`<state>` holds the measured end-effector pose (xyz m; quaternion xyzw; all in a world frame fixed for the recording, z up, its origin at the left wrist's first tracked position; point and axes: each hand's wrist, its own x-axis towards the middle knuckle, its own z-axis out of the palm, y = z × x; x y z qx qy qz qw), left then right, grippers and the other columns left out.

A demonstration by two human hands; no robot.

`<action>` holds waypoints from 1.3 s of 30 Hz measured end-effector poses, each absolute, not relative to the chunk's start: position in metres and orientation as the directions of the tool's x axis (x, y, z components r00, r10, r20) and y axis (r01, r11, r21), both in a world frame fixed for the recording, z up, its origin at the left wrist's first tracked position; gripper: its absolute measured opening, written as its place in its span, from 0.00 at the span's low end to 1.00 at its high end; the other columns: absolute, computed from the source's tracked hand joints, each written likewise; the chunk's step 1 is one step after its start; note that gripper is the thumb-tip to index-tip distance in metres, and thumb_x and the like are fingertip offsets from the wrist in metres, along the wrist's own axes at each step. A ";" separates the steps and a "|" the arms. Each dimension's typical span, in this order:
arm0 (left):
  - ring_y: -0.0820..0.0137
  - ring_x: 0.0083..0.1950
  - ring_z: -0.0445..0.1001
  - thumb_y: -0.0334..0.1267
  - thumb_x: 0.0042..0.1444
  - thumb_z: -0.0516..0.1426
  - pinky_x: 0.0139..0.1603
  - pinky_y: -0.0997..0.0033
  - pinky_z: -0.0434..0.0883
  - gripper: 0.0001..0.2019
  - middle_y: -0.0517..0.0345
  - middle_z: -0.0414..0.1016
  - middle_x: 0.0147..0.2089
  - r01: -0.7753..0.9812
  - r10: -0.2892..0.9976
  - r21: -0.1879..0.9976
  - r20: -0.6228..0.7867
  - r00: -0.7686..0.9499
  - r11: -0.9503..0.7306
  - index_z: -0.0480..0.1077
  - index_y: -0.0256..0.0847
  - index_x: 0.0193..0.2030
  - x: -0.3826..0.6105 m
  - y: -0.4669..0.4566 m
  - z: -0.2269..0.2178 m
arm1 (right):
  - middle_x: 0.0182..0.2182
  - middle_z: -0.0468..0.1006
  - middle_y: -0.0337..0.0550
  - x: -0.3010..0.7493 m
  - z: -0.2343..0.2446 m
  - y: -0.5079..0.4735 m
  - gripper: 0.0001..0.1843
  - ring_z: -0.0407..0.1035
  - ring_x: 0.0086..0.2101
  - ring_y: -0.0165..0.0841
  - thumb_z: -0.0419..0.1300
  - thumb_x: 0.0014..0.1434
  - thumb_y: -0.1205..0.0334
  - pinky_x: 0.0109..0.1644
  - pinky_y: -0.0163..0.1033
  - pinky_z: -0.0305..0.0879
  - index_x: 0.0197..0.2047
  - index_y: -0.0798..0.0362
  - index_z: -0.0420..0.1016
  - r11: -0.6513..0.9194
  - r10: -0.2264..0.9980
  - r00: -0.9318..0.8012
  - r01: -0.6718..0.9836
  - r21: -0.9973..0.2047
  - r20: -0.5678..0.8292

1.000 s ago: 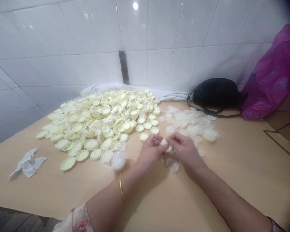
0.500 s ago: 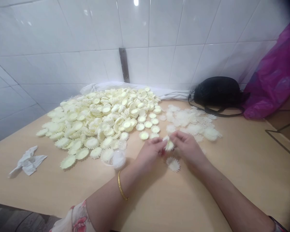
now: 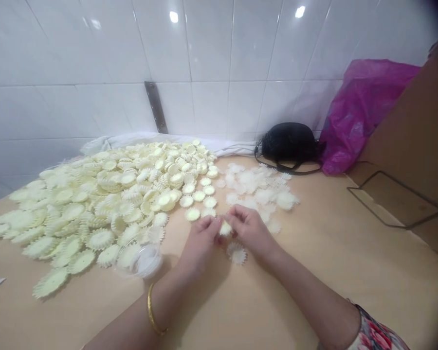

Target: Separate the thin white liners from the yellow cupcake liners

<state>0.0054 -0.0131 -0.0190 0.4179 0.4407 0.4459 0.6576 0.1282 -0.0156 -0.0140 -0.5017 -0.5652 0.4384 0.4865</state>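
Observation:
My left hand [image 3: 200, 241] and my right hand [image 3: 251, 230] meet over the wooden table [image 3: 314, 272], both pinching one small cream toothed plastic disc [image 3: 225, 228] between their fingertips. A gold bangle [image 3: 152, 311] circles my left wrist. Just below the hands a white toothed disc [image 3: 237, 253] lies flat on the table. A big heap of cream toothed discs [image 3: 105, 194] spreads to the left. A smaller pile of thin white toothed discs [image 3: 259, 187] lies behind my right hand.
A small clear round container [image 3: 143, 260] sits left of my left hand. A black bag [image 3: 288, 143] and a magenta plastic bag [image 3: 361, 107] rest against the white tiled wall. A brown board with a wire frame [image 3: 396, 199] stands at the right. White cloth [image 3: 175, 140] lies behind the heap.
The view has swung to the right, so everything sits further left in the picture. My hands stay together on the small disc, turning it slightly between the fingertips.

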 end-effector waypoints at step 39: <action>0.77 0.21 0.63 0.35 0.41 0.63 0.24 0.74 0.61 0.11 0.61 0.64 0.19 -0.254 0.978 0.954 -0.121 0.167 0.162 0.63 0.37 0.22 0.006 -0.015 -0.019 | 0.24 0.73 0.38 0.138 -0.010 -0.018 0.13 0.67 0.26 0.28 0.63 0.49 0.52 0.33 0.35 0.64 0.30 0.53 0.71 -0.102 0.976 -0.209 -0.168 -0.980 -0.066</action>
